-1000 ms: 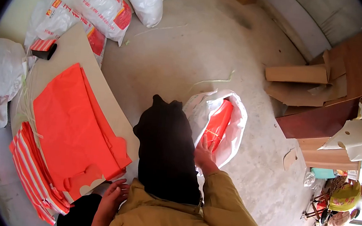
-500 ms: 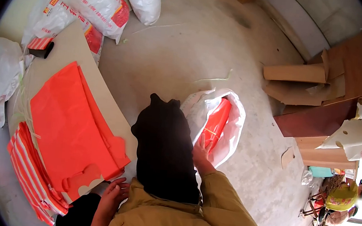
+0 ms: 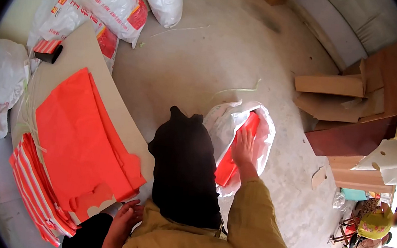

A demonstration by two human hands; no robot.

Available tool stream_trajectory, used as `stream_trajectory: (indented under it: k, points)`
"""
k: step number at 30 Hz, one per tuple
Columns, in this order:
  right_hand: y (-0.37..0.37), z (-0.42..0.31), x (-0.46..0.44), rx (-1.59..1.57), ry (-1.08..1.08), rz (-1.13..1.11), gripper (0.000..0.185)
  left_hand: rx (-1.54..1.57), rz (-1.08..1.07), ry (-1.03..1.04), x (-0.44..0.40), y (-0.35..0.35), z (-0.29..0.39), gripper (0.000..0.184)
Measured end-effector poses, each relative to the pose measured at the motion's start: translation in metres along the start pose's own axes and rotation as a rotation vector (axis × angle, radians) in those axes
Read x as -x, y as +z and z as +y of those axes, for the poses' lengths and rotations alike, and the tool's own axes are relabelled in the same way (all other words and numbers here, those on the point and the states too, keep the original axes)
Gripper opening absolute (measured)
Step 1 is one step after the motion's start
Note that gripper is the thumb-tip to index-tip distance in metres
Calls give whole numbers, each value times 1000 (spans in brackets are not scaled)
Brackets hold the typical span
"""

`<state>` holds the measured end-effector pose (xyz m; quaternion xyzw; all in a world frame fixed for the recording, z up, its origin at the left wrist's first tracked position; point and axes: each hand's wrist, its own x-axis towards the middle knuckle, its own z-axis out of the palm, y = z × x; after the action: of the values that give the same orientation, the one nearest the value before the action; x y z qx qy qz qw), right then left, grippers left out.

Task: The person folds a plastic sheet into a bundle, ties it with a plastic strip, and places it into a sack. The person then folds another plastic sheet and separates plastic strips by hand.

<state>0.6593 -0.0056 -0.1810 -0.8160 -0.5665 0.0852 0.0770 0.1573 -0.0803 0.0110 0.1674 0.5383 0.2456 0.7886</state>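
My right hand (image 3: 243,149) lies with its fingers stretched out on a shiny red bundle (image 3: 226,169) inside an open white sack (image 3: 267,127). My left hand (image 3: 128,215) rests near my body with its fingers apart and bent a little, holding nothing, close to the lower corner of a stack of flat red bags (image 3: 79,135). That stack lies on a beige board (image 3: 102,64). Beside it are folded red-and-white striped pieces (image 3: 37,186).
White printed sacks (image 3: 113,9) lie at the upper left. A small striped roll (image 3: 47,50) sits on the board's far end. Opened cardboard (image 3: 330,84) is at the right, by brown furniture (image 3: 353,137). Two people (image 3: 374,225) sit at the far right.
My right hand has moved forward and to the right along the red bundle, and its fingers have straightened. The bundle's near end now shows. My left hand has barely moved.
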Motion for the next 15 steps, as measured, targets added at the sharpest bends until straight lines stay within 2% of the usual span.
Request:
stream_trajectory:
  k: [4, 7, 12, 15]
  points:
    - [-16, -5, -47, 50, 125, -107, 81, -1, 56, -23, -3, -2, -1, 47]
    - [-13, -13, -56, 114, 201, -173, 77, 27, 39, -14, -6, -1, -1, 48]
    - [-92, -33, -50, -384, 284, -128, 72, -9, 21, -51, -6, 11, 7, 48]
    - [-33, -4, -47, -133, 113, 34, 64, -70, 11, -43, 0, 14, 8, 51]
